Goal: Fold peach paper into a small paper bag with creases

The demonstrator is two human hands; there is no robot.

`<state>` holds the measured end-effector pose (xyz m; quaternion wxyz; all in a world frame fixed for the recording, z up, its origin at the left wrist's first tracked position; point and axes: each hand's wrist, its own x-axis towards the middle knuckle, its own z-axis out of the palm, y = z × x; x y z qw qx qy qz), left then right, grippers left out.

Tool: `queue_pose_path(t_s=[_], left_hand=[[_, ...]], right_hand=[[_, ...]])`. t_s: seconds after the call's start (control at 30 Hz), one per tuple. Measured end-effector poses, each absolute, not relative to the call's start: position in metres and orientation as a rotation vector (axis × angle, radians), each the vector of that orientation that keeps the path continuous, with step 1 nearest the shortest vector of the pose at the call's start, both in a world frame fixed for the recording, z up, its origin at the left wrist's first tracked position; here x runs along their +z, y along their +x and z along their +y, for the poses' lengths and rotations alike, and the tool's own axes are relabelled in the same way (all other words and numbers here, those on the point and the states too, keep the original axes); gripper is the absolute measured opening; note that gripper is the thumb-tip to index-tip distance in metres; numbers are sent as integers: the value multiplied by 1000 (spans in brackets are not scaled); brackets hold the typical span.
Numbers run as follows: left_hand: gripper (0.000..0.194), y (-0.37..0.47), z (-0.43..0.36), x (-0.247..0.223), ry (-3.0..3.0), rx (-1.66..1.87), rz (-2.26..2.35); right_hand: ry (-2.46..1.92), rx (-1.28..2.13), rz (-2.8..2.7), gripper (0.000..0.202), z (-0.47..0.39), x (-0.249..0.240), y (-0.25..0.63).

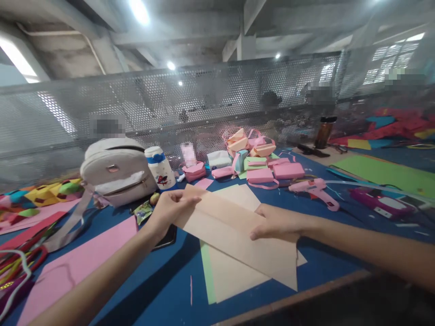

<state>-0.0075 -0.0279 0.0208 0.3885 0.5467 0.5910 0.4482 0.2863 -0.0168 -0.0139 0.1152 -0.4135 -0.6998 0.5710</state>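
Left hand [168,209]: fingers pinched on the far end of the folded peach sheet [234,231].
Right hand [275,222]: fingers closed on its middle.
Sheet: held just above the blue worktop [163,280], over loose paper [231,276].

Single head-worn view, facing forward and slightly down, close over blue table [163,280]

Table: blue table [170,290] carried everything.
Left edge: pink paper sheet [78,267], white bag [113,174].
Far edge: pink glue gun [316,188].
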Motion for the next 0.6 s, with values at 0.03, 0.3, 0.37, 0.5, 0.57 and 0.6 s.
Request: queue_pose_path(t_s=[0.03,0.3,0.37,0.5,0.57,0.6], left_hand=[[41,-13,-30,22,1382,1167,1515],[40,-31,-45,25,1252,1264,1462],[40,-30,-43,27,1220,1299,1423],[50,-28,-31,30,1132,1405,1294],[48,-24,-27,26,1090,1419,1220],[43,-19,-28,22,1078,1404,1187]], right_hand=[[-1204,1664,-2066,29,-18,-14,294],[-1249,1559,-1997,26,-33,-16,328],[-1255,1521,-1987,25,-36,-16,331],[-1224,1451,-1890,32,-34,-24,336],[-1197,1452,-1782,36,-32,-31,336],[-1189,1458,-1730,37,-32,-33,334]])
